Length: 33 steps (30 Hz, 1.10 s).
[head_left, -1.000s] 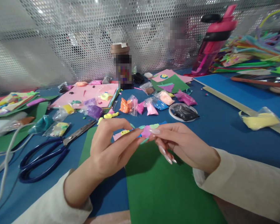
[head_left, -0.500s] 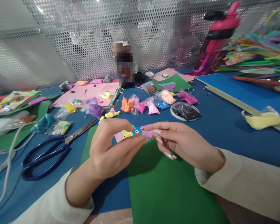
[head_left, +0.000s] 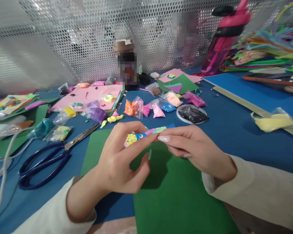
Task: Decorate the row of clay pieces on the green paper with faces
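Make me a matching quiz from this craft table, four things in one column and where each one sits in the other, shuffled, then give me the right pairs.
Things:
1. scissors
2. water bottle
3. bag of yellow clay
4. clay-decorated strip

Places:
A. held between the left hand and the right hand, above the green sheet
B. flat on the blue table, left of the hands
C. near the table's right edge
D. at the back right, by the perforated screen

Pairs: 1-B, 2-D, 3-C, 4-A
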Each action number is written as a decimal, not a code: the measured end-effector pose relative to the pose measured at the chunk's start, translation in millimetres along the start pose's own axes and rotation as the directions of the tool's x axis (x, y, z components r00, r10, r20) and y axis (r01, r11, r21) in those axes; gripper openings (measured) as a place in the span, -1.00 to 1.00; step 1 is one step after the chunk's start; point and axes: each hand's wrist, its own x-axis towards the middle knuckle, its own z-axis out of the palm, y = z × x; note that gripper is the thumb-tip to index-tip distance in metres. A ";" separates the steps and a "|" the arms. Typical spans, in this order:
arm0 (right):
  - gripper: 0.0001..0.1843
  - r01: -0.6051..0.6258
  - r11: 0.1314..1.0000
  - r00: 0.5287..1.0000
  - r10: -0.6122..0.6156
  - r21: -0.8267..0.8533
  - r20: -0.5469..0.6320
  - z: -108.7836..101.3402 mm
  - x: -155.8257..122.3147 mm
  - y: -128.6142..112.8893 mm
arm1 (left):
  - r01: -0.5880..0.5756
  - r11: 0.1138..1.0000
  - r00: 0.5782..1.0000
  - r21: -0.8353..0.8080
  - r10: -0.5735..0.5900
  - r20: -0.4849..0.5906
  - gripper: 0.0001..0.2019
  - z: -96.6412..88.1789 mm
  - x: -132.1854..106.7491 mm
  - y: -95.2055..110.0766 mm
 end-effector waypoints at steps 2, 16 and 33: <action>-0.79 0.018 0.999 1.000 -0.018 -0.028 -0.006 0.3 -1.3 -0.8 | -0.030 1.000 1.000 0.000 0.030 0.005 -0.62 0.6 0.2 -0.1; -0.81 0.072 0.991 0.997 -0.072 -0.112 0.005 1.1 -1.7 -4.1 | -0.030 0.997 0.999 0.065 0.028 0.032 -0.59 0.6 -1.6 1.1; -0.81 0.053 0.979 0.998 -0.060 -0.195 -0.032 2.7 -0.8 -4.1 | -0.036 0.986 0.999 0.160 0.034 0.018 -0.72 2.3 -3.2 -0.4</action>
